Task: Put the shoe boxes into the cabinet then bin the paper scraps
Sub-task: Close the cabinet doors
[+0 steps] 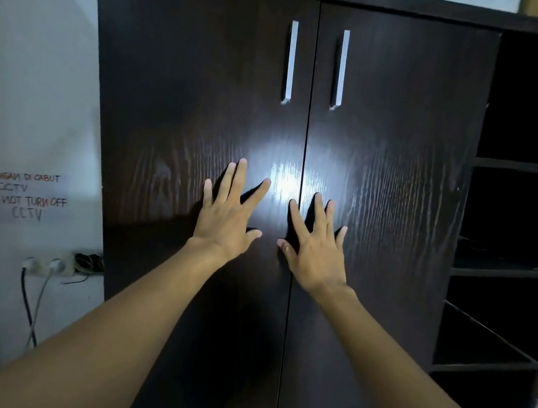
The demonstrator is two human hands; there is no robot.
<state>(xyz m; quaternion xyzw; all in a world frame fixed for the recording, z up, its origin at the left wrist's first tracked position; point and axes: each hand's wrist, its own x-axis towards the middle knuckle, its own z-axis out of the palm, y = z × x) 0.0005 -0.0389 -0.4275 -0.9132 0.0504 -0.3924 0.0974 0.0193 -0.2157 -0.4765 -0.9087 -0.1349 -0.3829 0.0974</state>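
Observation:
A tall dark wood-grain cabinet (397, 150) fills the head view, its two doors shut and meeting at a centre seam. Each door has a vertical silver handle, left handle (291, 62) and right handle (341, 69). My left hand (230, 210) lies flat on the left door with fingers spread. My right hand (314, 246) lies flat on the right door, fingers spread too. Both hands sit below the handles, close to the seam, and hold nothing. No shoe boxes or paper scraps are in view.
Open dark shelves (521, 165) adjoin the cabinet on the right. On the left is a white wall (36, 82) with a handwritten CCTV notice (27, 195), and below it a power strip (54, 267) with cables hanging down.

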